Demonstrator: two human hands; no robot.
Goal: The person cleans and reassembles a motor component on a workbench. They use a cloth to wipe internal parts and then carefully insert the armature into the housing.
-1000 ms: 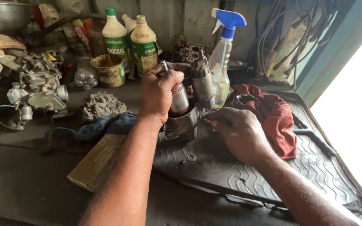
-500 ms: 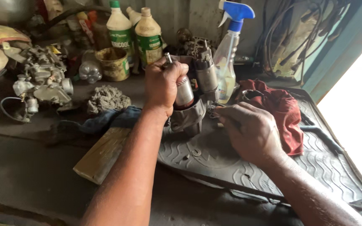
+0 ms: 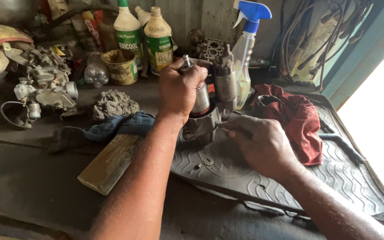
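My left hand (image 3: 179,91) is wrapped around the top of an upright metal motor part (image 3: 201,104), a shaft sticking up above my fingers. The part's grey housing (image 3: 199,128) rests on the near edge of a black ribbed rubber mat (image 3: 263,186). My right hand (image 3: 261,144) lies low on the mat just right of the housing, fingers pinched on a small thin tool whose tip touches the housing. A second grey cylinder (image 3: 225,86) stands directly behind the part.
A red rag (image 3: 296,118) lies on the mat at right. A wooden block (image 3: 110,162), blue cloth (image 3: 121,124), grey lump (image 3: 114,104) and carburettor (image 3: 45,89) are at left. Bottles (image 3: 158,40), a tin (image 3: 120,66) and a spray bottle (image 3: 245,58) line the back.
The view has shifted slightly; both hands stay on the motor part, with the right hand's fingers working a little closer to the housing.
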